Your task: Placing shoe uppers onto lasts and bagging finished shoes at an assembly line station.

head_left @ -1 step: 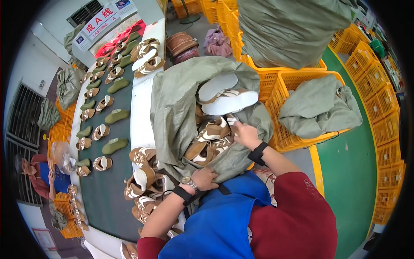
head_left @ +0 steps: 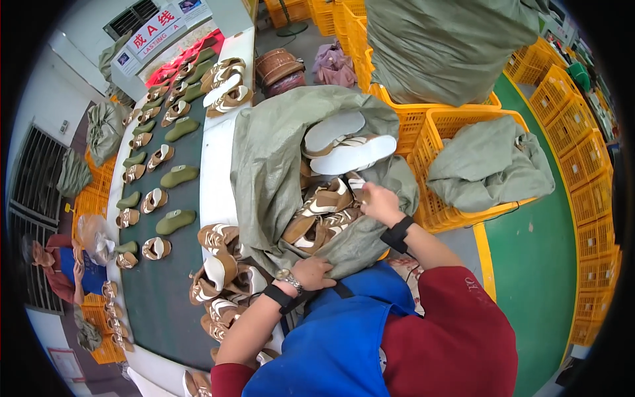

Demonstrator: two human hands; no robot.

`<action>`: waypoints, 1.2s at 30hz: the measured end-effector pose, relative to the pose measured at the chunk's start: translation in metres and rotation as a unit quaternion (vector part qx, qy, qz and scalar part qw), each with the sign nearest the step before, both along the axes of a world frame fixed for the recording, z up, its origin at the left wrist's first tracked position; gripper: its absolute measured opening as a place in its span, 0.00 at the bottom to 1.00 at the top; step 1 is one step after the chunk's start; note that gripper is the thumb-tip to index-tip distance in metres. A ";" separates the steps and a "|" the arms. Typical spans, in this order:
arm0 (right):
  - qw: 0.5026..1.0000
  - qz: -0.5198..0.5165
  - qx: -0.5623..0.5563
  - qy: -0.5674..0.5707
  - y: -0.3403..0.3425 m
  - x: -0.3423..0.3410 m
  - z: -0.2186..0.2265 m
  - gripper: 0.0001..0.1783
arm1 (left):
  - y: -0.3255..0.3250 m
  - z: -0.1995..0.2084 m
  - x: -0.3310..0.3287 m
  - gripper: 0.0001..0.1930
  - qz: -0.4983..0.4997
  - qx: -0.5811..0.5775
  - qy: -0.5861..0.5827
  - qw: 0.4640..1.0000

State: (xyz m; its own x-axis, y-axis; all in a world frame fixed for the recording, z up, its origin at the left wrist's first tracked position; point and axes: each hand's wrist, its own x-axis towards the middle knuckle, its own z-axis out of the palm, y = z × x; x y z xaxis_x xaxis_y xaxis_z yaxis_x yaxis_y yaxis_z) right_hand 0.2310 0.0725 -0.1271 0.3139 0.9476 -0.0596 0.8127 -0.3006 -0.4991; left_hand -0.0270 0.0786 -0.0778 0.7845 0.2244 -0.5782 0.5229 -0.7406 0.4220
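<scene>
A grey-green woven sack (head_left: 268, 152) with its mouth spread wide stands in front of me, holding several brown and white sneakers (head_left: 329, 198). Two of them lie on their sides with white soles (head_left: 354, 156) showing, at the far side of the mouth. My right hand (head_left: 381, 204) reaches in from the right, fingers closed on a sneaker (head_left: 355, 184) with a white part showing at the fingertips; the rest of it is partly hidden. On the sack's near edge rests my left hand (head_left: 311, 272), its fingers spread out over the fabric.
Left of the sack, a dark conveyor (head_left: 178, 264) carries sneakers and green shoe lasts (head_left: 176, 222). More sneakers crowd its white edge (head_left: 219, 172) beside my left arm. On the right stands a yellow crate (head_left: 423, 192) with a covered sack. A person (head_left: 69, 268) works across the conveyor.
My right hand has shifted slightly, and the white-soled sneaker beyond it sits a touch higher. The shoes and lasts on the conveyor have moved slightly. My left hand stays in place.
</scene>
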 end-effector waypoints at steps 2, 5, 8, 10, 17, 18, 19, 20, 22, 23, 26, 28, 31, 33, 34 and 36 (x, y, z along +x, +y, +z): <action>0.969 -0.111 0.029 0.220 -0.003 0.014 0.040 0.21 | 0.004 -0.012 -0.010 0.29 0.059 -0.051 -0.041 0.996; 0.819 -0.094 0.074 0.561 -0.032 0.030 0.077 0.18 | 0.005 0.010 -0.006 0.32 0.133 -0.063 -0.010 0.989; 0.688 -0.094 0.095 0.713 -0.057 0.018 0.081 0.20 | 0.010 0.015 -0.001 0.36 0.197 -0.091 -0.083 0.973; 0.625 -0.077 0.073 0.773 -0.069 -0.008 0.088 0.23 | 0.008 0.025 0.011 0.39 0.286 -0.211 -0.234 0.905; 0.671 0.104 -0.080 0.730 -0.049 -0.040 0.080 0.21 | 0.010 0.080 0.002 0.23 0.547 -0.364 -0.463 0.595; 0.765 0.101 -0.046 0.634 -0.030 -0.024 0.078 0.17 | 0.010 0.090 -0.008 0.24 0.559 -0.361 -0.462 0.586; 0.839 0.069 0.046 0.538 -0.007 -0.001 0.048 0.13 | 0.010 0.102 -0.015 0.24 0.566 -0.362 -0.459 0.581; 0.937 0.047 0.193 0.288 0.018 0.033 -0.001 0.11 | 0.009 0.110 -0.016 0.24 0.558 -0.368 -0.456 0.588; 0.978 0.034 0.176 -0.107 0.051 0.050 0.015 0.15 | 0.004 0.118 -0.031 0.26 0.565 -0.358 -0.442 0.597; 0.952 0.041 0.205 -0.224 0.067 0.059 -0.004 0.15 | 0.001 0.117 -0.034 0.26 0.569 -0.355 -0.443 0.595; 0.940 0.096 0.103 -0.309 0.099 0.068 -0.031 0.19 | -0.012 0.113 -0.039 0.28 0.581 -0.337 -0.435 0.600; 0.929 0.206 -0.059 -0.302 0.123 0.075 -0.040 0.17 | -0.019 0.115 -0.037 0.29 0.592 -0.325 -0.443 0.590; 0.955 0.289 -0.015 -0.056 0.138 0.058 0.017 0.17 | -0.024 0.118 -0.051 0.29 0.607 -0.312 -0.457 0.570; 0.953 0.277 0.001 0.122 0.134 0.055 0.047 0.15 | -0.025 0.118 -0.055 0.28 0.617 -0.314 -0.461 0.555; 0.920 0.246 -0.014 0.305 0.133 0.059 0.040 0.14 | -0.024 0.116 -0.057 0.27 0.624 -0.320 -0.466 0.539; 0.829 0.174 -0.046 0.530 0.125 0.055 0.040 0.14 | -0.024 0.115 -0.058 0.26 0.630 -0.325 -0.482 0.514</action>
State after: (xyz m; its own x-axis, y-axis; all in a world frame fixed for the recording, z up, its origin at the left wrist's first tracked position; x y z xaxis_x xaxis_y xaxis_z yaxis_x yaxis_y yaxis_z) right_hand 0.2863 0.1977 -0.0870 -0.2513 0.9462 -0.2038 -0.0223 -0.2162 -0.9761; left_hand -0.0849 0.0546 0.0371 0.2459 0.9111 -0.3308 -0.2703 0.3922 0.8793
